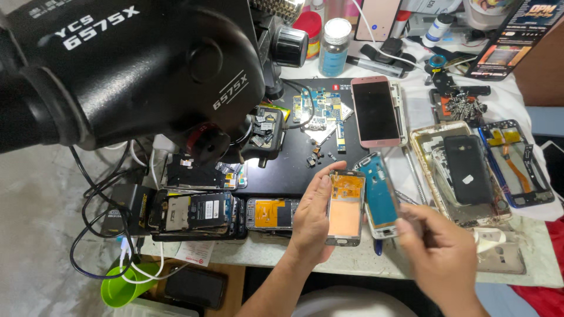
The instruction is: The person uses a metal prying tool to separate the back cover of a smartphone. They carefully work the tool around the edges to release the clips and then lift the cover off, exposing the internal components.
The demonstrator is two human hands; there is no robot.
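Copper-backed screen panel (345,206) stands upright at the bench's front edge, pinched by its long edges in the left hand (311,226). Thin, light, stiff and likely fragile: edges are the safest hold. At its 4 o'clock, the right hand (443,255) is blurred; its grip cannot be told.

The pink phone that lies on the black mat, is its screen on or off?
Off. The pink phone lies face up on the black mat, and its screen is evenly dark, with no light or image on it.
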